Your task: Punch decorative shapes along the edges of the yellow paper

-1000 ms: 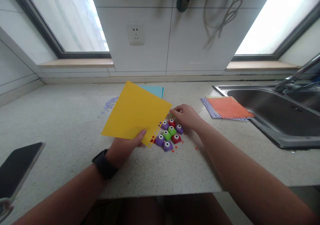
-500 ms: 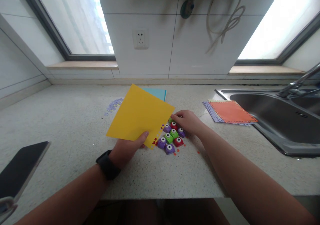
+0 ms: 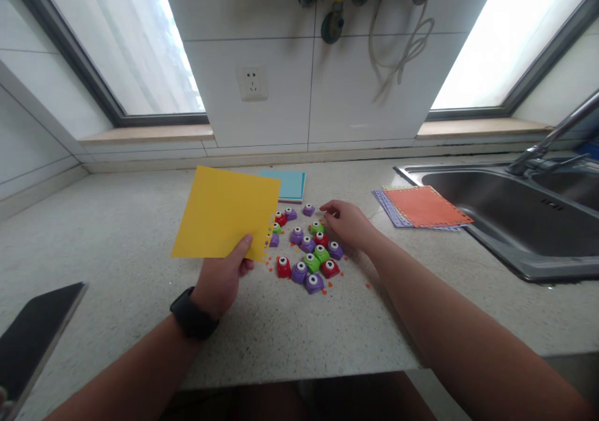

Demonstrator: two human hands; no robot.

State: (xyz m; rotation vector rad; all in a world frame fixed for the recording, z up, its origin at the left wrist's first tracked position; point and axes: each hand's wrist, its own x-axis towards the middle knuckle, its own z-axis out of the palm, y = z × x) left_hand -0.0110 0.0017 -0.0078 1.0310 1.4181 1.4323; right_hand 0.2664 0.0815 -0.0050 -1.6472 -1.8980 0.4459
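A yellow sheet of paper [image 3: 227, 212] with small holes along its right edge is gripped at its lower right part by my left hand [image 3: 224, 277], thumb on top. Several red, green and purple craft punches, among them a purple one [image 3: 314, 282] and a red one [image 3: 283, 267], stand on the counter between my hands. Just beyond the upper right of these punches is my right hand [image 3: 346, 221], its fingers apart and nothing in them. Small orange paper bits lie around the punches. The sheet hides part of the punch group's left side.
Blue sheets [image 3: 292, 185] lie behind the punches. Orange and purple punched sheets [image 3: 425, 207] rest beside the steel sink [image 3: 486, 221] at right. A dark flat device [image 3: 37, 321] lies at the left, on the counter [image 3: 140, 221] that meets a tiled wall.
The yellow sheet and my left hand have moved left and the sheet has turned, uncovering more punches. My right hand's fingers have spread apart. The view has shifted slightly.
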